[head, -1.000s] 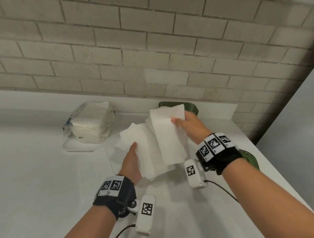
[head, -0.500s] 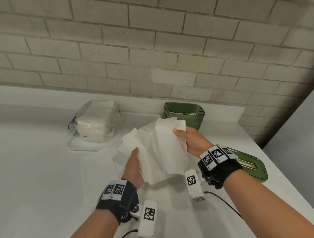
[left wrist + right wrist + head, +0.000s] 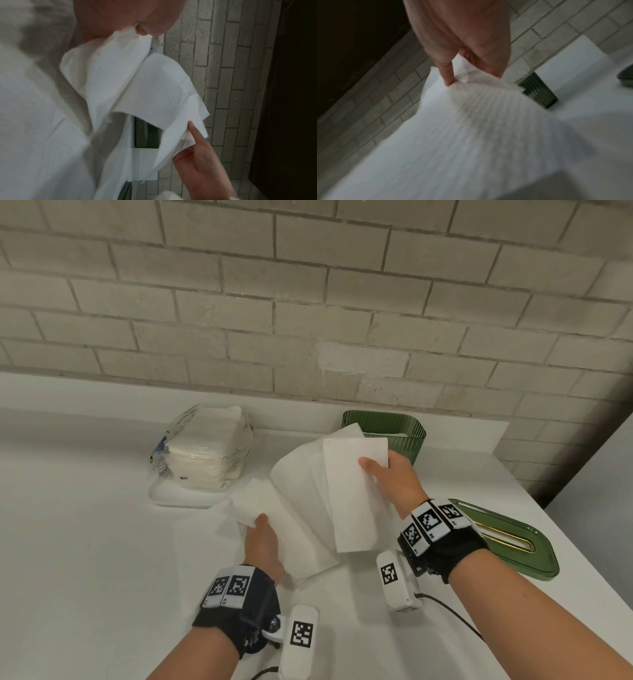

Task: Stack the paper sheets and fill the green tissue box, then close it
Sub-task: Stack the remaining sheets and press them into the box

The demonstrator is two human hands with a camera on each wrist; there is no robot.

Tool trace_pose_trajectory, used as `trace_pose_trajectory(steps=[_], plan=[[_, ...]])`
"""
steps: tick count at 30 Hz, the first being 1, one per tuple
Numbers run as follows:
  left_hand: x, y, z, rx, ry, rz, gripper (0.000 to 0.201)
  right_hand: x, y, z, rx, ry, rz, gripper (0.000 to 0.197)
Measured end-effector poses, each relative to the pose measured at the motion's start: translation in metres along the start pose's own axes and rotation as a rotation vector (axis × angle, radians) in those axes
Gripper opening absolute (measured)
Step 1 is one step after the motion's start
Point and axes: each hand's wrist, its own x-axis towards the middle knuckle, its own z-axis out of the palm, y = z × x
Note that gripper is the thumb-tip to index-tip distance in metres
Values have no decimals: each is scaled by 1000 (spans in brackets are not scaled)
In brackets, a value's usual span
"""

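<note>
White desk, brick wall behind. Both hands pinch loose sheets mid-desk: left hand, right hand. Box far, open; lid right. Stacking unfinished, filling and closing left.

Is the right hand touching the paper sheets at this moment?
Touching. The head view shows the right hand with its thumb on the top of the paper sheets; the right wrist view shows its fingers pinching the sheet edge.
</note>
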Motion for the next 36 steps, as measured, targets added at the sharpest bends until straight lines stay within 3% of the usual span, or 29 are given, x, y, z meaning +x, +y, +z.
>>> trace_pose_trajectory(steps=[4,7,13,20,27,31,36], plan=[[-6,1,0,3,26,75,44,4,-17,0,-84,176,-151,24],[-8,2,4,-13,7,107,45,3,-24,4,-115,109,-145,28],[-9,1,10,9,-66,92,46,-7,-23,17,61,-110,10,31],[-6,4,-5,-35,3,76,49,8,-45,6,-128,-67,-163,43],[-26,3,10,-128,-222,78,42,-2,-30,30,-262,-227,-174,28],[-25,-1,10,-216,-325,42,40,-8,-11,42,-206,-215,-149,20],[-24,-2,4,-285,-415,42,54,-13,4,49,-255,-186,-182,22]])
